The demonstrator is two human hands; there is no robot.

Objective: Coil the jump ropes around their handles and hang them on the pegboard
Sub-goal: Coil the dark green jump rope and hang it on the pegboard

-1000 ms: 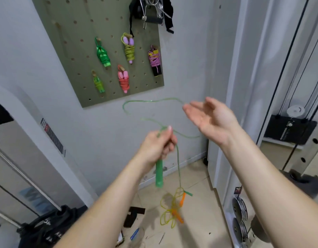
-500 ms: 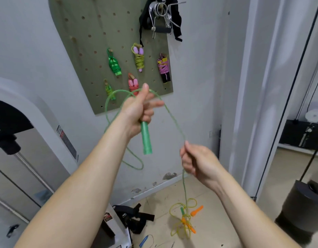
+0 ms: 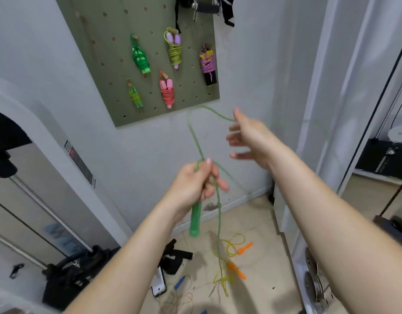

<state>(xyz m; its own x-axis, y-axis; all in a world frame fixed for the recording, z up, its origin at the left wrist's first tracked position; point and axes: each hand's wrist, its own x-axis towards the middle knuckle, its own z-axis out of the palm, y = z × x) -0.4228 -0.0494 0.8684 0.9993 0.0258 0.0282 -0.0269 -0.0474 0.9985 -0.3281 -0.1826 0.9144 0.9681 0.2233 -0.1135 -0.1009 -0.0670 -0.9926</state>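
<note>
Standing close to a pale grey wall (image 3: 150, 155), the person looks down past both bare forearms at a beige tiled floor (image 3: 259, 257). An olive pegboard (image 3: 100, 30) is fixed to the wall at 12 o'clock, its lower edge slanting across the view, and five coiled ropes (image 3: 140, 55) hang on it: two green, one yellow-green with lilac handles, one pink, one purple on black handles. Black straps (image 3: 227, 12) and a metal clip hang at its top edge.

The left hand (image 3: 193, 184) is clenched round a green handle (image 3: 194, 220) that points down toward 6 o'clock. The green rope (image 3: 195, 141) rises from that fist, arcs over just below the pegboard and reaches the right hand (image 3: 250, 137) at 2 o'clock, which is spread open with the fingers apart and blurred; whether the rope touches it cannot be told. Another strand drops from the fist to the floor.

On the floor at 5 o'clock lies a loose yellow rope (image 3: 231, 245) with orange handles. Black straps, a blue pen and thin cords litter the floor at 6 o'clock, leaving bare tile toward 4 o'clock. A white machine frame (image 3: 37, 123) fills 9 o'clock and carries a sticker (image 3: 80, 162) too blurred to read. Weight plates (image 3: 313, 279) sit at 4 o'clock below a white upright.
</note>
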